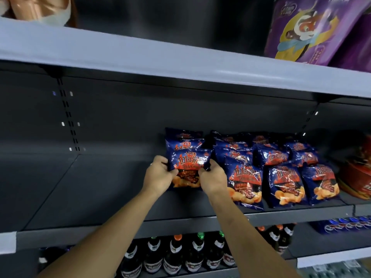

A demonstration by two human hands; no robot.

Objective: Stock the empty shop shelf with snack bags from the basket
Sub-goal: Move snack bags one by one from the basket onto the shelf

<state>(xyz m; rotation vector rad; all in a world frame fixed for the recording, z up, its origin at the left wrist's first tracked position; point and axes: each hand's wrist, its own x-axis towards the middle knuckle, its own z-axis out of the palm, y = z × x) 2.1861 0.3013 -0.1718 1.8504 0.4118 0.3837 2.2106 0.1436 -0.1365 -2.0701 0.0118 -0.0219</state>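
A blue and orange snack bag (pixel 187 164) stands upright on the dark grey shelf (pixel 96 189), at the front of the leftmost column of bags. My left hand (pixel 159 174) grips its left edge and my right hand (pixel 211 177) grips its right edge. Two more bags (pixel 183 139) of the same kind stand behind it. Several rows of the same bags (pixel 281 173) fill the shelf to the right. The basket is not in view.
The shelf's left half is bare. Red round tins (pixel 359 177) sit at the far right. Purple boxes (pixel 313 29) stand on the shelf above. Dark glass bottles (pixel 176 255) and blue cans (pixel 345 224) fill the shelf below.
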